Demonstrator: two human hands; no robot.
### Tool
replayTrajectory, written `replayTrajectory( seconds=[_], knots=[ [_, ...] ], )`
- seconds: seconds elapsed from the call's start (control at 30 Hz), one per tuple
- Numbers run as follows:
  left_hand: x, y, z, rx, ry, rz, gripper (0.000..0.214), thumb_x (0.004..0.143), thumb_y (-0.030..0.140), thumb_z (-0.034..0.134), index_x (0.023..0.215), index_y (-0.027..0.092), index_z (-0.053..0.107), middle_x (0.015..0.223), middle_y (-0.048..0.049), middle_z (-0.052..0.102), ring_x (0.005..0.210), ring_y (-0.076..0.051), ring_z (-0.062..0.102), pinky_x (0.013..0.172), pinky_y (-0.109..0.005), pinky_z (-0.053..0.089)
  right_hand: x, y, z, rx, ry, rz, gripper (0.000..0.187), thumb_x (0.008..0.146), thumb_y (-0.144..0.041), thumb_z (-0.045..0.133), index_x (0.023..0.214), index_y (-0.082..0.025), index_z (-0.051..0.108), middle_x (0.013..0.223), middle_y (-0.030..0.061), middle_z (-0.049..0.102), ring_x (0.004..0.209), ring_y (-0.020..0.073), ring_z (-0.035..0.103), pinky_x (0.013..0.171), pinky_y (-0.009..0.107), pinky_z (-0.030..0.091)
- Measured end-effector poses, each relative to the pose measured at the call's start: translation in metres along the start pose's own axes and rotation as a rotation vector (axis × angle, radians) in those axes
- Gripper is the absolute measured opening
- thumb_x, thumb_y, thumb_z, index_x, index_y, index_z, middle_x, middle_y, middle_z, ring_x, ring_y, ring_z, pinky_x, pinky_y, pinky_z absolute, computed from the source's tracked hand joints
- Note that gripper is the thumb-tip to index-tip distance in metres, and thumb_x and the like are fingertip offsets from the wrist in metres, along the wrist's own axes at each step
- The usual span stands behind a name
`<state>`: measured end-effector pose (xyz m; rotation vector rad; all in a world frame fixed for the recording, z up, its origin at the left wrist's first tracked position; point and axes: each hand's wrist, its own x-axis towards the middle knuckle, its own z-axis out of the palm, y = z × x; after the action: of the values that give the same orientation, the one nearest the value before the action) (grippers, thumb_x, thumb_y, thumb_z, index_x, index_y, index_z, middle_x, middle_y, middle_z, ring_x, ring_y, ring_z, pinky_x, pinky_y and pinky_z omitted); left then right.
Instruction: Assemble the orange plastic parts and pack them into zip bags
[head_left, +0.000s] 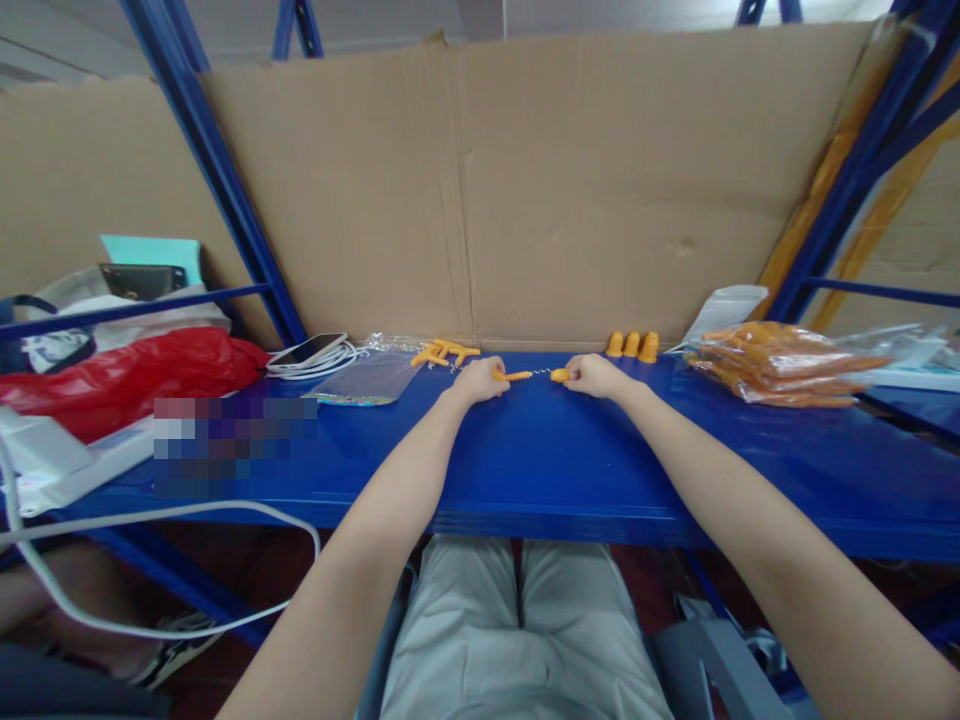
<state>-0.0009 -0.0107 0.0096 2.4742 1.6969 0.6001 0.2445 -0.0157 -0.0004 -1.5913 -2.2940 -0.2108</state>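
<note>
My left hand (480, 381) is closed on an orange corkscrew-like piece (519, 376). Its ribbed orange shaft points right and ends in a thin metal spiral (541, 372). Facing it, my right hand (592, 376) pinches a small orange cap (559, 375) close to the spiral's tip. Whether the tip touches the cap, I cannot tell. Just behind my left hand lie several orange T-shaped handles (450, 350) with metal spirals. Three orange caps (632, 346) stand upright in a row beyond my right hand.
Left of my hands lie a clear plastic bag (367, 383), a coiled white cable (322, 358) and a red plastic bag (157, 375). A clear bag of orange parts (776, 365) rests at the right. Cardboard (562, 200) walls off the back of the blue table (555, 470).
</note>
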Motion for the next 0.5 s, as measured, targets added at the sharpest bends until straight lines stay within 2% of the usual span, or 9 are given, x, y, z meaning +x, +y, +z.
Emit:
replayTrajectory(
  seconds=[0.2, 0.5],
  knots=[
    [0.0002, -0.0007, 0.0005, 0.027, 0.0, 0.016, 0.027, 0.074, 0.021, 0.065, 0.1, 0.019, 0.066, 0.091, -0.0041, 0.075, 0.089, -0.02, 0.067, 0.073, -0.024, 0.048, -0.0005, 0.0004, -0.0005, -0.019, -0.006, 0.018, 0.018, 0.079, -0.019, 0.061, 0.061, -0.019, 0.058, 0.073, 0.0029, 0.067, 0.063, 0.0141, 0.056, 0.06, 0.025, 0.036],
    [0.0012, -0.0031, 0.0019, -0.019, 0.024, 0.035, 0.025, 0.073, 0.02, 0.065, 0.098, 0.019, 0.066, 0.084, -0.0031, 0.074, 0.086, -0.02, 0.067, 0.071, -0.025, 0.047, -0.0023, -0.0045, -0.0047, -0.067, -0.008, 0.004, 0.017, 0.082, -0.02, 0.057, 0.067, -0.018, 0.063, 0.078, 0.0051, 0.07, 0.065, 0.0152, 0.059, 0.059, 0.025, 0.036]
  ],
)
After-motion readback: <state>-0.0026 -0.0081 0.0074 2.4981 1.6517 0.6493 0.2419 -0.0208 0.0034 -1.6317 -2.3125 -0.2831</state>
